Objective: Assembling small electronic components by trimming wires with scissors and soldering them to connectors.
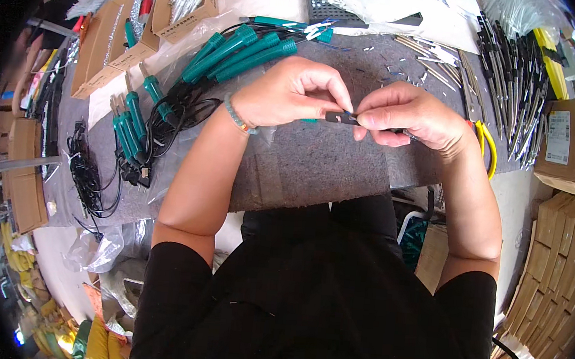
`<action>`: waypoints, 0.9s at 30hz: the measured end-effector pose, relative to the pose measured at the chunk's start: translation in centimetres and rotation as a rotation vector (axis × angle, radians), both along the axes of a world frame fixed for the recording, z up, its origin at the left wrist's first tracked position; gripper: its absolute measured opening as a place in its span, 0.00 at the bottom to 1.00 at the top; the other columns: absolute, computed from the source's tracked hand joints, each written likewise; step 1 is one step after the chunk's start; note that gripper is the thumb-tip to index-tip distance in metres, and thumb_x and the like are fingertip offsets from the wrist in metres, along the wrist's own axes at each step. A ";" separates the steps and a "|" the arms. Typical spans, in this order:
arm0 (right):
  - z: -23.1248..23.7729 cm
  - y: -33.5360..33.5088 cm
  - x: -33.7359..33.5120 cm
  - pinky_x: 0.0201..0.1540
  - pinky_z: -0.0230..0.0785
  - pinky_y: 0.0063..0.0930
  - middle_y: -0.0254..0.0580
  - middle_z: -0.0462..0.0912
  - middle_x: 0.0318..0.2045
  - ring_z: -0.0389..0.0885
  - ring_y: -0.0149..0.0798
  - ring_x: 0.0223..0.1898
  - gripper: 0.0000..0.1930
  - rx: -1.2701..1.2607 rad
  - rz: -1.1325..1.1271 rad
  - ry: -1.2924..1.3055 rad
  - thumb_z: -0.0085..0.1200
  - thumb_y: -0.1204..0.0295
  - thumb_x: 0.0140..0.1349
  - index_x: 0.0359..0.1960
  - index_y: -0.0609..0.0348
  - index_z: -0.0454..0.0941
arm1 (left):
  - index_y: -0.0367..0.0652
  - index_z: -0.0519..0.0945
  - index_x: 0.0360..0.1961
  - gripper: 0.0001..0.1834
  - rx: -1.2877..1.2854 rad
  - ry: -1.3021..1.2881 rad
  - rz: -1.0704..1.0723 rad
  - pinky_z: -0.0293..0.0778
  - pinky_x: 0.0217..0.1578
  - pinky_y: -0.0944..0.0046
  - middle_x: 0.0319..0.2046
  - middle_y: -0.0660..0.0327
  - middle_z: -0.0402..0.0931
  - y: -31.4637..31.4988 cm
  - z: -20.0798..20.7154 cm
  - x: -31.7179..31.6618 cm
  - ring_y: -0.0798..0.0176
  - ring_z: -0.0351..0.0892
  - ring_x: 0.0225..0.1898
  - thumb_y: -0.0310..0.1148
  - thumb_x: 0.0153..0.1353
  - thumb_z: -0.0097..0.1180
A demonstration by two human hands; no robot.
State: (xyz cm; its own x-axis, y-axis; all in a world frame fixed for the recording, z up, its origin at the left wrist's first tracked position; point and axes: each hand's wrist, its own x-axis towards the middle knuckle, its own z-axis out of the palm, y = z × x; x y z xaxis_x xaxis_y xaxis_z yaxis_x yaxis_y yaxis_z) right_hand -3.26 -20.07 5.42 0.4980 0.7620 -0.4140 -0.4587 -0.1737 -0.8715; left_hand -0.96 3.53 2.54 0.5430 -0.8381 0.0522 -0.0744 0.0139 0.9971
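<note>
We saw a small black part (341, 117) held over the middle of the bench (316, 161), pinched between both hands at chest height. The left hand (288, 94) had its grip closed on the part's left end, thumb and forefinger meeting there. The right hand (413, 115) had its grip closed on the right end, and a thin dark rod (401, 131) seemed to run on under its fingers, though the view was too small to be sure. A beaded bracelet (237, 115) sat on the left wrist. Just left of that hand lay a bundle of green-handled tools (240, 52) with black cords (181, 108). Yellow-handled cutters (487, 146) lay just beside the right wrist. Further right, a row of dark rods (512, 69) was spread out, and cardboard boxes (564, 145) stood at the bench's edge.
</note>
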 end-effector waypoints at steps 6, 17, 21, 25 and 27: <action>0.7 1.0 -0.7 0.25 0.62 0.19 0.29 0.73 0.17 0.70 0.25 0.21 0.12 -0.416 -0.007 -0.720 0.55 0.65 0.62 0.34 0.63 0.81 | 0.35 0.80 0.31 0.02 0.092 -0.570 0.181 0.73 0.34 0.73 0.29 0.65 0.80 0.1 0.1 0.0 0.74 0.77 0.32 0.21 0.55 0.57; 0.7 -0.1 -0.1 0.22 0.57 0.17 0.28 0.72 0.18 0.66 0.22 0.19 0.13 -0.037 0.005 -0.174 0.54 0.64 0.64 0.34 0.63 0.81 | 0.34 0.77 0.34 0.04 -0.012 -0.038 0.043 0.73 0.39 0.71 0.34 0.61 0.78 0.0 -0.5 0.1 0.70 0.77 0.37 0.18 0.57 0.55; 1.0 -0.2 0.5 0.21 0.57 0.16 0.29 0.72 0.17 0.66 0.21 0.19 0.13 -0.116 0.080 -0.073 0.53 0.65 0.64 0.33 0.64 0.81 | 0.34 0.77 0.32 0.02 0.017 -0.211 0.053 0.71 0.37 0.70 0.34 0.60 0.78 0.0 0.2 0.0 0.69 0.76 0.36 0.19 0.56 0.55; 1.3 0.9 -0.4 0.22 0.57 0.16 0.28 0.72 0.18 0.66 0.21 0.20 0.13 -0.306 0.054 -0.363 0.53 0.64 0.65 0.34 0.63 0.81 | 0.34 0.78 0.31 0.02 0.115 -0.244 0.027 0.71 0.37 0.70 0.34 0.60 0.77 0.5 0.0 0.4 0.69 0.76 0.35 0.19 0.56 0.56; 0.7 0.8 -0.8 0.25 0.61 0.17 0.28 0.72 0.17 0.68 0.22 0.21 0.12 -0.155 -0.036 -0.496 0.55 0.63 0.62 0.33 0.61 0.82 | 0.36 0.78 0.33 0.03 -0.048 -0.055 -0.017 0.71 0.36 0.73 0.31 0.65 0.78 0.5 -0.4 0.5 0.74 0.75 0.34 0.20 0.57 0.57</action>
